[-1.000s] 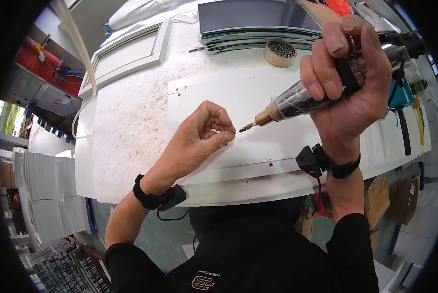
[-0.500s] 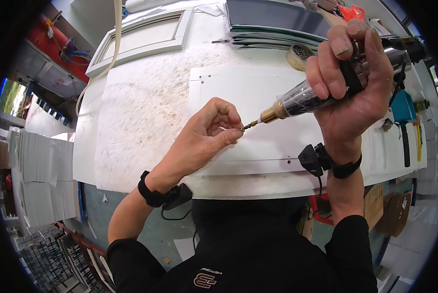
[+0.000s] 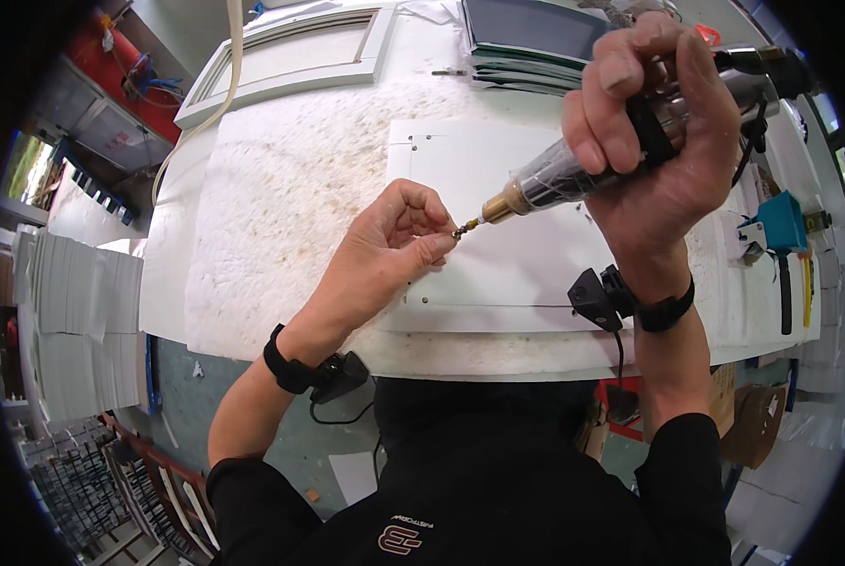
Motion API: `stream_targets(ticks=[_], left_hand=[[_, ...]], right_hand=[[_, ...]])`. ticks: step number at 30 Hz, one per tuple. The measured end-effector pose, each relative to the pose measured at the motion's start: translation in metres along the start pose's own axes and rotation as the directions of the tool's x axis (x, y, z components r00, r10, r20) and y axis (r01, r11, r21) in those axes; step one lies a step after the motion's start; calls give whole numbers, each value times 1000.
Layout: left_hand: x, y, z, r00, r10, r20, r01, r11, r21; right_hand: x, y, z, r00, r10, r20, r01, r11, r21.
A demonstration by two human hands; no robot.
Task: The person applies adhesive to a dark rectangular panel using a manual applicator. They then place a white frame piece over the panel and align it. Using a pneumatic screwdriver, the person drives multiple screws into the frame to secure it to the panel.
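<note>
In the head view, the left hand is closed to a narrow pinch, thumb and forefinger meeting on a small metal piece at the tip of the driver's bit; the piece is too small to make out fully, and the other fingers are curled in behind. The right hand is wrapped around the driver, which slants down to the left, its brass-coloured nose toward the left hand and its back end up at the right. Both hands are above a white panel, which lies flat on the worktop and bears small dark spots near its upper-left and lower-left corners. Left of the panel is a white mat with brownish specks. Beyond the mat lies a white frame, with a pale hose hanging in front of it. To the right of the frame is a stack of dark sheets, partly behind the right hand, and a short dark rod is just beside it. Near the right end are a teal tool with a black handle and a yellow strip. Each wrist wears a black strap with a small black box.
</note>
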State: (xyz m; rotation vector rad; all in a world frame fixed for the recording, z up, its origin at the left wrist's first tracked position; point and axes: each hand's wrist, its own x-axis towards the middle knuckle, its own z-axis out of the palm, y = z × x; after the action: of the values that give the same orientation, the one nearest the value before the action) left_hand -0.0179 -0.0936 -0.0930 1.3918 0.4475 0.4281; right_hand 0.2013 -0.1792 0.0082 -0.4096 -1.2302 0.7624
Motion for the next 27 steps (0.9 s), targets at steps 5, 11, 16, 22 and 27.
stream_targets(ticks=[5, 11, 16, 22, 27], left_hand=[[4, 4, -22, 976, 172, -131, -109, 916, 387], [13, 8, -35, 976, 160, -148, -60, 849, 525], [8, 6, -35, 982, 124, -142, -31, 851, 524], [8, 0, -37, 986, 71, -152, 12, 876, 482], [6, 2, -39, 987, 81, -136, -8, 884, 467]], right_hand=[[36, 13, 50, 959, 144, -242, -185, 970, -157], [53, 45, 60, 976, 144, -160, -192, 922, -337], [45, 65, 46, 985, 173, -6, -168, 947, -274], [42, 63, 58, 963, 244, -119, -269, 916, -299], [40, 64, 61, 965, 241, -106, -261, 923, -282]])
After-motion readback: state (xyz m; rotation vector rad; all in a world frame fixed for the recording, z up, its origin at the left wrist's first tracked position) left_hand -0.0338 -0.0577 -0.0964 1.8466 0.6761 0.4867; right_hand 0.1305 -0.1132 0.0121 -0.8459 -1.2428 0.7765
